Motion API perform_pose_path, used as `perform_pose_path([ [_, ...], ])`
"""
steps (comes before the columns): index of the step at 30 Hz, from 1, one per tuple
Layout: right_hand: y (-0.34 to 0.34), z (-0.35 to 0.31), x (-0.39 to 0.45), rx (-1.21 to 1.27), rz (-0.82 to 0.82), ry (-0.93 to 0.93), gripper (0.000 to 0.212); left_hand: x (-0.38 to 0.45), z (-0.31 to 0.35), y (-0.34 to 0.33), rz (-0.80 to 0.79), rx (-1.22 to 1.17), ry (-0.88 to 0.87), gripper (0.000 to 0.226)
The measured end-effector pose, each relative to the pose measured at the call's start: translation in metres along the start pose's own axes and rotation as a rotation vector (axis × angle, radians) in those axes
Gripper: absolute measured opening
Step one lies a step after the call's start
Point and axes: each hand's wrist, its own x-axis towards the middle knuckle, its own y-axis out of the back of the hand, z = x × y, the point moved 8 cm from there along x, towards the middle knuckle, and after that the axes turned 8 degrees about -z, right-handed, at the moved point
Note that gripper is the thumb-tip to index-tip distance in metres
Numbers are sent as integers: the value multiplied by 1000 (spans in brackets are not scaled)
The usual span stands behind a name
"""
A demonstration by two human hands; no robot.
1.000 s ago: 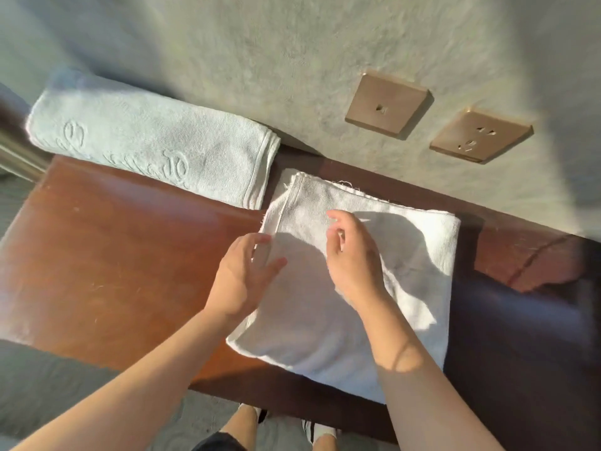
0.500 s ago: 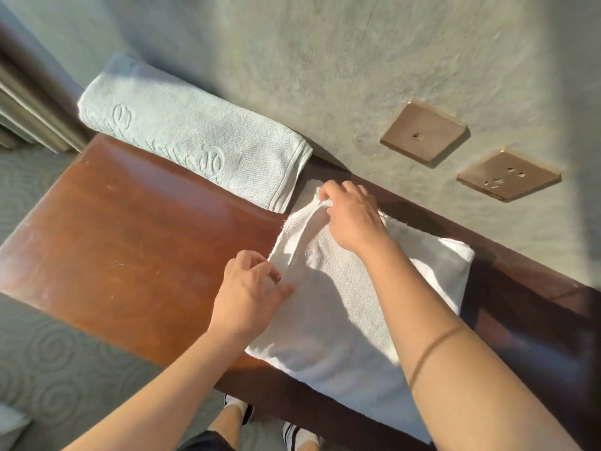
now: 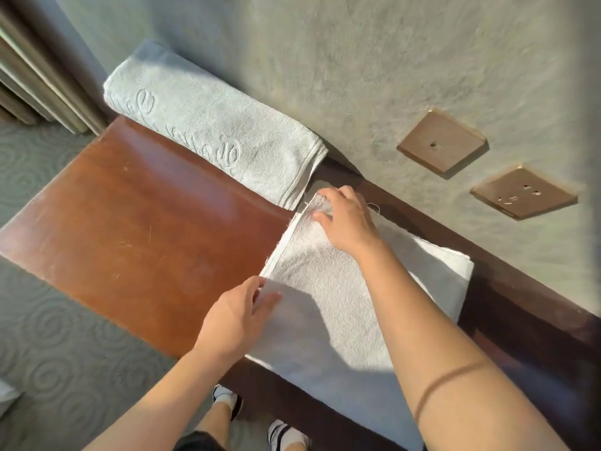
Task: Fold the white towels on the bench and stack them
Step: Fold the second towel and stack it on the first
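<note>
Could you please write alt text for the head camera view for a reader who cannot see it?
A person's two hands work a white towel on a brown bench: the right hand at its far corner, the left hand at its near left edge. A folded embossed towel lies against the wall, beside two socket plates.

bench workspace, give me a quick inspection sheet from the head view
surface: brown wooden bench, scratched, darker toward the right end
job's things: white towel lying flat, partly folded, near edge overhanging the bench front; embossed folded towel against the wall
clutter: nothing seen
grippers: left hand rests on the towel's left edge, fingers relaxed; right hand presses its far left corner, fingers spread
cables: nothing seen
surroundings: textured grey wall; two bronze wall plates; patterned carpet; shoes below
</note>
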Motion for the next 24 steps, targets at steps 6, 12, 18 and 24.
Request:
perform_pose_path([
  [6, 6, -9, 6, -99, 2, 76, 24, -16, -1, -2, -104, 120, -40, 52],
  [12, 1, -9, 16, -175, -177, -1, 50, -31, 1, -2, -48, 249, -107, 48],
  [18, 9, -11, 13, -60, -181, 82, 34, -45, 5, 3, 114, 217, -194, 41],
  [24, 23, 7, 6, 122, -72, 91, 22, -50, -2, -4, 46, 14, -108, 45],
])
